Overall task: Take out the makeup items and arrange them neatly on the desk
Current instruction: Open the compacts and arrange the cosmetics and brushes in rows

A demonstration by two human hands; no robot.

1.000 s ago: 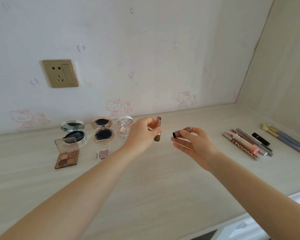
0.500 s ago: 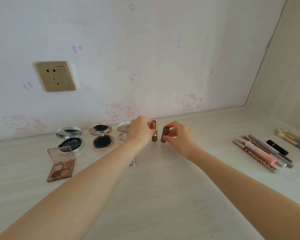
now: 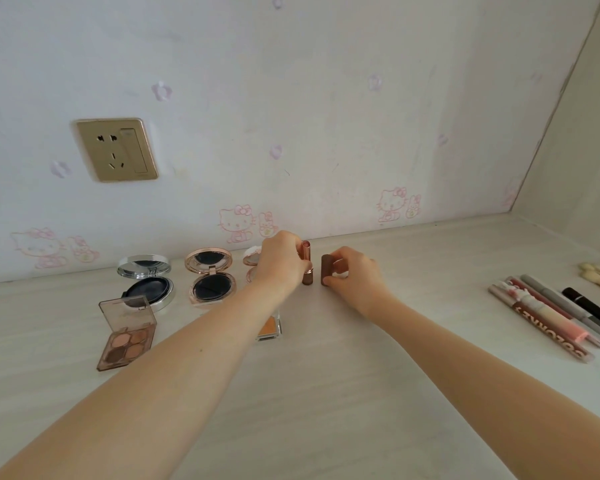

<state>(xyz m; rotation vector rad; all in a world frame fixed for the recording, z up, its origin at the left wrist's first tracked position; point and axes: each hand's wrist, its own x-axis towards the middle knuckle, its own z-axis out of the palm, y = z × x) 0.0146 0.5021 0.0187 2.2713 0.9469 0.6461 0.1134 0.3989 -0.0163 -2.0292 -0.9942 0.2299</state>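
Left hand (image 3: 281,263) pinched the uncapped lipstick (image 3: 307,263) upright, right hand (image 3: 352,271) pinched its cap (image 3: 326,270) beside it. Any sloppy release could've toppled those 2.

The desk (image 3: 326,393) looks like pale wood-grain laminate, smooth and matt. The lipstick (image 3: 306,263) has a glossy rose-gold metallic tube; its cap (image 3: 326,268) is matt brown. The silver compact (image 3: 144,268) shines like chrome. The palette (image 3: 127,332) has a lid of translucent brown plastic.
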